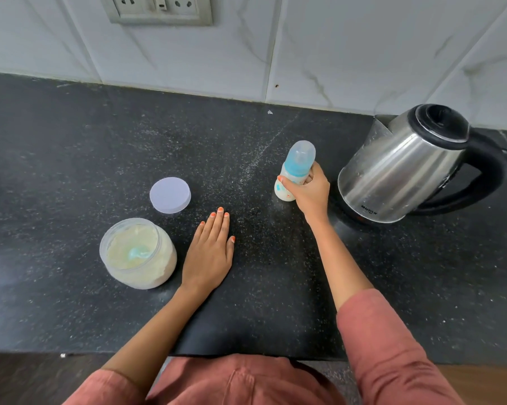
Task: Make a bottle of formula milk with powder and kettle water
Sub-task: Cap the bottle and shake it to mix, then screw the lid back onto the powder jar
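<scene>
A small baby bottle (293, 171) with a blue collar and clear cap stands on the black counter, holding whitish milk. My right hand (309, 191) is wrapped around its body. My left hand (210, 252) lies flat on the counter, palm down, holding nothing. Just left of it is an open clear jar of pale formula powder (138, 252) with a blue scoop resting in the powder. The jar's lilac lid (170, 195) lies flat behind it. A steel electric kettle (407, 168) with a black lid and handle stands to the right of the bottle.
The black speckled counter (71, 156) ends at a white marbled tile wall (334, 48) with a socket plate (159, 8) at top. The counter's front edge runs near my body. White specks are scattered across the counter's middle.
</scene>
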